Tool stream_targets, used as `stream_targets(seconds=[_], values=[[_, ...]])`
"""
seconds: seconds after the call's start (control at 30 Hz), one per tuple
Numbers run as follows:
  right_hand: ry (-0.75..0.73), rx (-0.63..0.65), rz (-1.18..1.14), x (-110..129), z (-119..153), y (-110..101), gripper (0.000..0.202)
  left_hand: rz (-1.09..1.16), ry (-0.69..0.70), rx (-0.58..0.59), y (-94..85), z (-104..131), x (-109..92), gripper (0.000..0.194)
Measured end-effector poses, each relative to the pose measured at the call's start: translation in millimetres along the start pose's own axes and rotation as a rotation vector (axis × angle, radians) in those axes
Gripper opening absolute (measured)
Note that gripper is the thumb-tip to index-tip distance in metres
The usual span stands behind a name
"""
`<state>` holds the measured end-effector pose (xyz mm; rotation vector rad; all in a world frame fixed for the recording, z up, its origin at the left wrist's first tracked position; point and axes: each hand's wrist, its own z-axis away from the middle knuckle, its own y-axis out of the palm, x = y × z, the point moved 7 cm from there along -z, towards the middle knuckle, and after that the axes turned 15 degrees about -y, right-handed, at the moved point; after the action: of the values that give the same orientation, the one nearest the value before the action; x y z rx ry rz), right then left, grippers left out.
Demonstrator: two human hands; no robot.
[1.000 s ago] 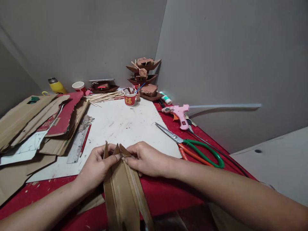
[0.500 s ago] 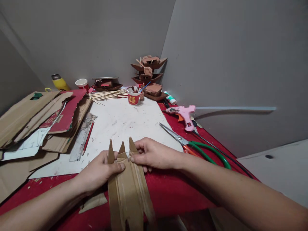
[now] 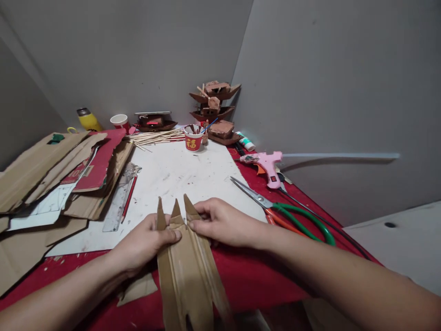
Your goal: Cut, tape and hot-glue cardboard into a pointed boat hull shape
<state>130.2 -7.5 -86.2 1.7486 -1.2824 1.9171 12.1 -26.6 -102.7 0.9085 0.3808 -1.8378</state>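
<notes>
A long brown cardboard piece [image 3: 188,271] is held between both hands above the table's front edge. Three pointed tips show at its far end, and creases run along its length. My left hand [image 3: 151,241] grips the left side, thumb flat on the middle strip. On the right flap, just below its tip, my right hand [image 3: 215,220] pinches the card between thumb and fingers. The near end runs out of the bottom of the view. Under my left forearm a small cardboard scrap [image 3: 139,289] lies on the red tablecloth [image 3: 255,276].
Cardboard sheets [image 3: 41,161] are piled at left, beside a clear ruler [image 3: 115,207] and red pencil [image 3: 129,197]. Green-handled scissors [image 3: 275,204] and a pink glue gun [image 3: 268,165] lie right. Behind a white board [image 3: 172,170] stand a paint cup [image 3: 193,140], thin sticks [image 3: 158,136] and brown model boats [image 3: 213,110].
The right flap's tip leans slightly further left, toward the middle tip. Both hands keep their hold on the cardboard. The whole view has shifted a little.
</notes>
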Motion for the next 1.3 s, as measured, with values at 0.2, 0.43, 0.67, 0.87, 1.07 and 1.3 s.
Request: stream_targets(seconds=[0.2,0.43,0.67,0.87,1.07,1.3], values=[[-0.027,-0.008,0.412,10,3,3,0.013,-0.126,0.021,-0.029,1.6,-2,-1,0.009],[-0.071,-0.175,-0.032,6,-1,-4,0.014,-0.059,0.002,0.01,5.7,2,-3,0.012],[-0.051,-0.258,-0.243,6,-4,-11,0.009,-0.138,0.065,-0.009,2.1,3,-9,0.021],[-0.042,-0.276,-0.159,3,-3,-15,0.013,-0.325,0.281,-0.2,-5.1,11,-23,0.031],[-0.172,-0.271,0.109,10,0,-12,0.018,-0.59,0.414,-0.265,3.3,11,-29,0.027],[-0.069,-0.333,-0.025,3,-3,-26,0.018,-0.441,0.378,-0.185,-1.2,11,-29,0.033]])
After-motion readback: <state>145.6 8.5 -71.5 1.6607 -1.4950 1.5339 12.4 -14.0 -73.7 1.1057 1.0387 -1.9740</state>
